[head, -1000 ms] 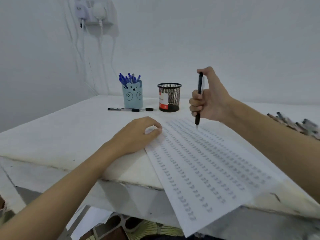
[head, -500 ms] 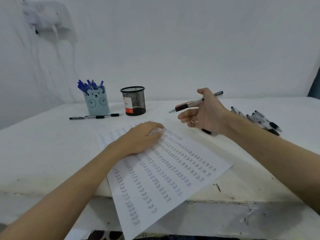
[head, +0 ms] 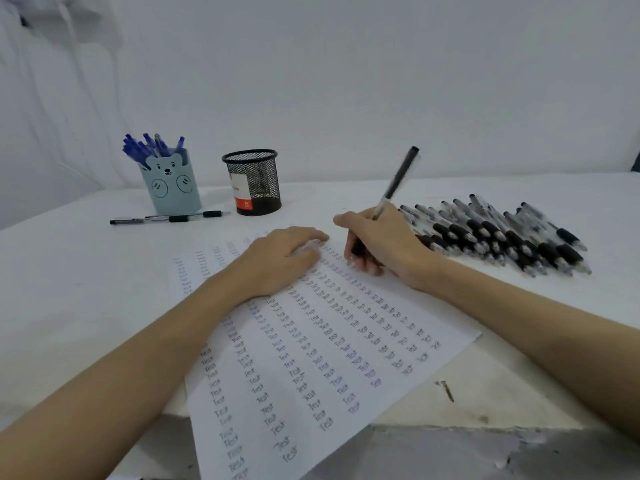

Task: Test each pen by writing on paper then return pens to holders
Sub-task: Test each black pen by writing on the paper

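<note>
A white sheet of paper (head: pixel 322 358), filled with columns of the word "Test", lies slanted on the white table and hangs over its front edge. My left hand (head: pixel 280 258) rests flat on the upper part of the sheet. My right hand (head: pixel 381 244) grips a black pen (head: pixel 394 185) in a writing hold, its tip down at the top of the sheet. A pale blue bear holder (head: pixel 173 188) at the back left holds several blue pens. A black mesh holder (head: pixel 254 183) stands beside it.
A pile of several black pens (head: pixel 502 233) lies on the table right of my right hand. Two black pens (head: pixel 169 218) lie in front of the bear holder. A white wall rises behind the table (head: pixel 69 289). A small dark mark (head: pixel 446 389) sits near the front edge.
My right hand turned the pen from a sideways hold into a writing grip and brought its tip down onto the paper. The view shifted right, showing the pen pile.
</note>
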`<state>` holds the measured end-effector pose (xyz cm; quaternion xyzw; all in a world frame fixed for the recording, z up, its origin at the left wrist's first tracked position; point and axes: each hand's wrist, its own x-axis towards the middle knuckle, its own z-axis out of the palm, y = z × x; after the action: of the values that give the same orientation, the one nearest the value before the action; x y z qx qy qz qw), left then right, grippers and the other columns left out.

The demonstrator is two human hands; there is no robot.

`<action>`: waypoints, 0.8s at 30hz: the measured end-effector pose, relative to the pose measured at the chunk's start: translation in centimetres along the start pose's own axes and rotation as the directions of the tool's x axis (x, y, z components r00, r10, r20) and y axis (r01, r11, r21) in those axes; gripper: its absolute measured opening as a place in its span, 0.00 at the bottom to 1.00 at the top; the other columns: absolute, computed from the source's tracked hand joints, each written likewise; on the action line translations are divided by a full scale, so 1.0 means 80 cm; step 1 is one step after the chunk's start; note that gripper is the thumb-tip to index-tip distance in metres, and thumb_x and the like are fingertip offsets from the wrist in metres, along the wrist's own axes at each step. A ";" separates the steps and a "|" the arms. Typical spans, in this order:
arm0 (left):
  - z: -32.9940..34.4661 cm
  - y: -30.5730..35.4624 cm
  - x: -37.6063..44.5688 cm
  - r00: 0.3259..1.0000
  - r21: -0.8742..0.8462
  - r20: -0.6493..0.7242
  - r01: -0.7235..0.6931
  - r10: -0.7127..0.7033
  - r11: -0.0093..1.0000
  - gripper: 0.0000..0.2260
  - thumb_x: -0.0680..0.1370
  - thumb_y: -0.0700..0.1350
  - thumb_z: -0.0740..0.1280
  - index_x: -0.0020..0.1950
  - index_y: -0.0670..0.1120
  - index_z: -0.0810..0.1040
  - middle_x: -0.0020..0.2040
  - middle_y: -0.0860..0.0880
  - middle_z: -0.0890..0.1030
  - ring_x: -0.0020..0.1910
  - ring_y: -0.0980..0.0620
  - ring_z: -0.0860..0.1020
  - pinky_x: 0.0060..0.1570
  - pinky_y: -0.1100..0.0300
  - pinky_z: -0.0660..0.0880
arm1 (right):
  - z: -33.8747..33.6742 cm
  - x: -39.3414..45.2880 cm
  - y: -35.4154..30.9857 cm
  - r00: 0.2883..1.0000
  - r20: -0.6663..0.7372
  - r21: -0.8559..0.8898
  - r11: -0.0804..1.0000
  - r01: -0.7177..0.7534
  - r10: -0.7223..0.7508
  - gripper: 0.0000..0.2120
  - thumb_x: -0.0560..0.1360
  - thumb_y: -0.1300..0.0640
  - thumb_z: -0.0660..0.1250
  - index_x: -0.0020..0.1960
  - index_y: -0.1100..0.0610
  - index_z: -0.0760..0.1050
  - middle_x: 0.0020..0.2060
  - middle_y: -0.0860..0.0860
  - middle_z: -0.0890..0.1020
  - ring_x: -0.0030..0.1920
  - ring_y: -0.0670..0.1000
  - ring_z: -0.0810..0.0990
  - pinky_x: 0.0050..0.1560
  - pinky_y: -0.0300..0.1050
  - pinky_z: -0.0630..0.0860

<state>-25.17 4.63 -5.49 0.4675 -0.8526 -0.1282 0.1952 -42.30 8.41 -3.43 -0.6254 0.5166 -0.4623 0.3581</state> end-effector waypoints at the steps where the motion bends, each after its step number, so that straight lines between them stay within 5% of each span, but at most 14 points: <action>1: 0.001 -0.002 0.001 1.000 -0.004 0.001 0.006 -0.006 1.000 0.23 0.73 0.58 0.52 0.68 0.57 0.69 0.68 0.56 0.71 0.66 0.56 0.68 0.67 0.51 0.64 | 0.001 0.001 0.002 0.999 -0.033 -0.051 0.999 0.014 -0.015 0.19 0.75 0.59 0.64 0.26 0.64 0.74 0.18 0.54 0.74 0.16 0.49 0.67 0.19 0.34 0.62; 7: 0.002 -0.007 0.002 1.000 -0.010 -0.002 0.001 -0.001 1.000 0.16 0.79 0.55 0.56 0.67 0.59 0.69 0.69 0.56 0.69 0.67 0.55 0.66 0.68 0.51 0.62 | 0.000 0.004 0.013 0.979 -0.182 -0.174 0.983 0.064 -0.096 0.20 0.68 0.70 0.61 0.20 0.58 0.61 0.14 0.50 0.67 0.21 0.51 0.73 0.18 0.33 0.62; 12: 0.003 -0.007 0.003 1.000 0.009 -0.001 0.001 -0.001 1.000 0.15 0.81 0.51 0.56 0.67 0.58 0.69 0.70 0.55 0.69 0.67 0.55 0.66 0.67 0.51 0.62 | 0.000 0.000 0.010 0.988 -0.119 -0.221 0.973 0.070 -0.098 0.19 0.68 0.70 0.61 0.22 0.58 0.60 0.23 0.59 0.70 0.17 0.44 0.73 0.16 0.32 0.60; 20: 0.004 -0.009 0.003 1.000 0.007 0.003 0.001 -0.001 1.000 0.16 0.79 0.55 0.55 0.67 0.59 0.69 0.70 0.55 0.69 0.67 0.54 0.67 0.66 0.52 0.63 | 0.003 0.000 0.008 0.986 -0.137 -0.194 0.979 0.067 -0.095 0.26 0.68 0.70 0.61 0.15 0.55 0.58 0.12 0.47 0.67 0.22 0.55 0.71 0.16 0.31 0.57; 24: 0.003 -0.007 0.003 1.000 0.006 0.003 -0.001 0.001 1.000 0.15 0.81 0.52 0.56 0.67 0.58 0.69 0.70 0.55 0.69 0.67 0.55 0.67 0.66 0.52 0.63 | 0.003 -0.001 0.007 0.986 -0.147 -0.210 0.976 0.048 -0.080 0.26 0.68 0.69 0.61 0.15 0.55 0.60 0.14 0.49 0.70 0.18 0.51 0.69 0.16 0.31 0.59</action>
<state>-24.95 4.16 -5.89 0.4673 -0.8535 -0.1263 0.1928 -42.29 8.36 -4.05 -0.6375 0.5677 -0.4647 0.2351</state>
